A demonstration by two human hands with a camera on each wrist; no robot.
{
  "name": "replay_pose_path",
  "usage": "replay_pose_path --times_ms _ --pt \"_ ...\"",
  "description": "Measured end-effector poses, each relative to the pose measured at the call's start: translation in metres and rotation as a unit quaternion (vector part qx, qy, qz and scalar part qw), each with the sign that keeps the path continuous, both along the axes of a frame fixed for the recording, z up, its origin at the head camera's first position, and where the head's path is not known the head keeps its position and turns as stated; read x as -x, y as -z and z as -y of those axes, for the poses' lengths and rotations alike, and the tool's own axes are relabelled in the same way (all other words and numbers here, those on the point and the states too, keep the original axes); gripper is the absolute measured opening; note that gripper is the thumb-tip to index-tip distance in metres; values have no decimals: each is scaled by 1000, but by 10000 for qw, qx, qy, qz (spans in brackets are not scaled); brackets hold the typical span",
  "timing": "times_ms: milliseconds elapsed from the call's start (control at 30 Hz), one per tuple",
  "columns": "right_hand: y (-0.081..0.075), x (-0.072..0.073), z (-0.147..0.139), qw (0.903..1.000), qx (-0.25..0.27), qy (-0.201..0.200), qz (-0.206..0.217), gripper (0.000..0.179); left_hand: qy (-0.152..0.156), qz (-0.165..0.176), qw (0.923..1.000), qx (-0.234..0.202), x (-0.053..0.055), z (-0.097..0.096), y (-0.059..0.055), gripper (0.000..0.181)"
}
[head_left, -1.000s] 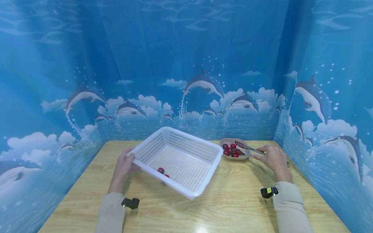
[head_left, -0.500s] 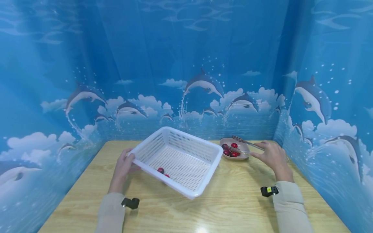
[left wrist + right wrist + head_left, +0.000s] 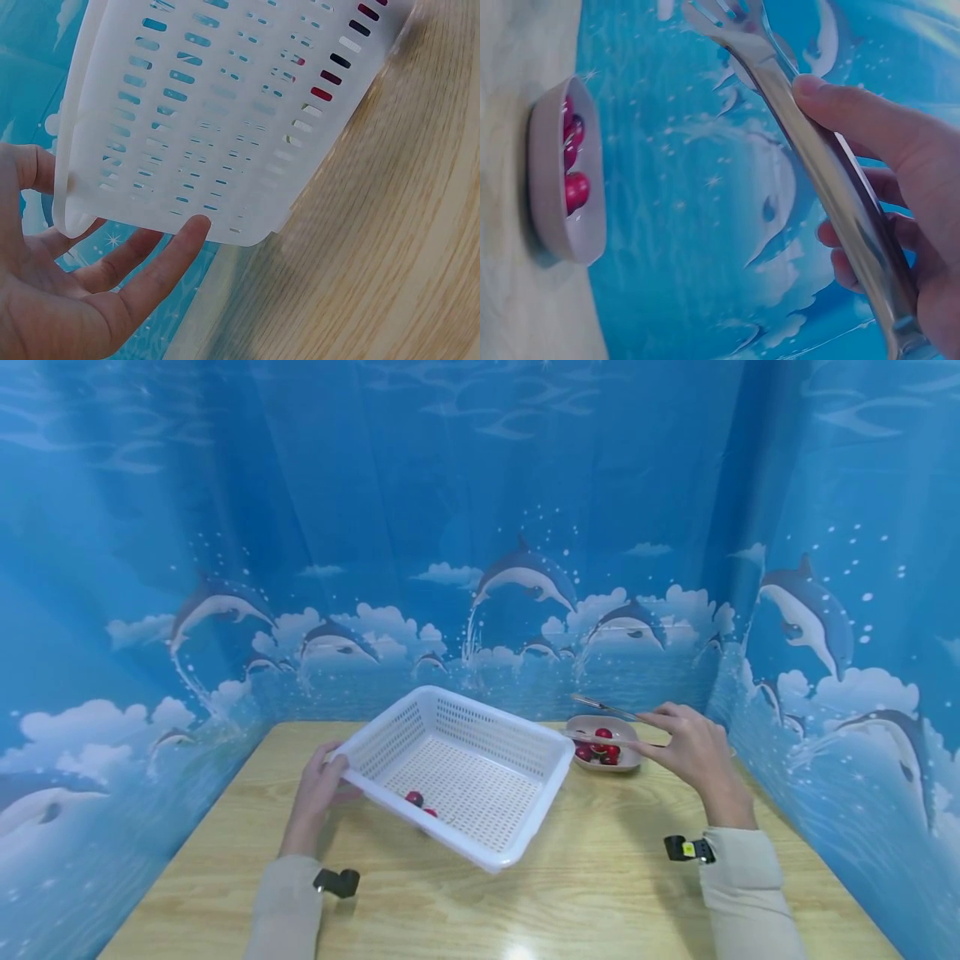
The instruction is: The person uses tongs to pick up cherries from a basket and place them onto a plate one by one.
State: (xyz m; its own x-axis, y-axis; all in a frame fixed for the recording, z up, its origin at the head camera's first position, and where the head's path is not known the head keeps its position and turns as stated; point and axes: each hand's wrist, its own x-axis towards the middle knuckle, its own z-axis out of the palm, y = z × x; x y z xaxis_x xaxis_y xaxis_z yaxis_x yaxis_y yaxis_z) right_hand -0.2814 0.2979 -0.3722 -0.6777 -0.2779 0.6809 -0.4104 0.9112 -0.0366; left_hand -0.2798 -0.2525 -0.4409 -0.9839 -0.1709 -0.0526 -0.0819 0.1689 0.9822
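My left hand [image 3: 318,785] grips the left corner of a white plastic basket [image 3: 480,731], which is tilted over the table. Its thumb is at the rim and the other fingers are spread under the side in the left wrist view. Red cherries [image 3: 414,797] lie in the basket's near side. My right hand [image 3: 693,752] holds metal serving tongs [image 3: 817,161] with slotted, fork-like ends, thumb on one arm and fingers on the other. The tongs' arms stand apart above a small pinkish bowl [image 3: 611,767], and the lower one reaches toward the basket's right corner. Several cherries [image 3: 603,733] lie in that bowl.
The wooden table [image 3: 600,893] runs under both arms. A blue curtain [image 3: 420,568] printed with dolphins hangs behind it and along both sides. Black wrist cameras [image 3: 337,883] are strapped over the light sleeves.
The tongs have risen from among the cherries in the bowl and shifted left toward the basket. The right hand has lifted slightly. Left hand and basket stay in place.
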Motion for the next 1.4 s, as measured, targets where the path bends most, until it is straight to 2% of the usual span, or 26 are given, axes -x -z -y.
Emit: replay_pose_path --times_ms 200,433,733,900,967,1300,1400 --pt "-11 -9 9 9998 13 -169 -89 44 -8 -35 10000 6 -2 -1 -2 57" --pt "-16 -14 16 9994 -4 -265 222 44 21 155 9999 -27 -6 -5 -12 59" --pt "-15 -16 21 9990 -69 -293 329 43 -3 -29 10000 1 -1 -2 -2 58" --pt "-14 -12 27 9984 -116 -551 63 40 2 -71 10000 -55 -1 -2 -2 57" --pt "-15 -11 31 9978 -119 -648 76 41 -13 -52 10000 -48 -2 -3 -2 57" --pt "-18 -14 64 9917 -135 -1128 608 49 -13 -2 10000 82 -3 -3 -6 58" --pt "-19 -10 77 9877 -264 -1339 761 48 -35 19 10000 43 -3 -3 -5 58"
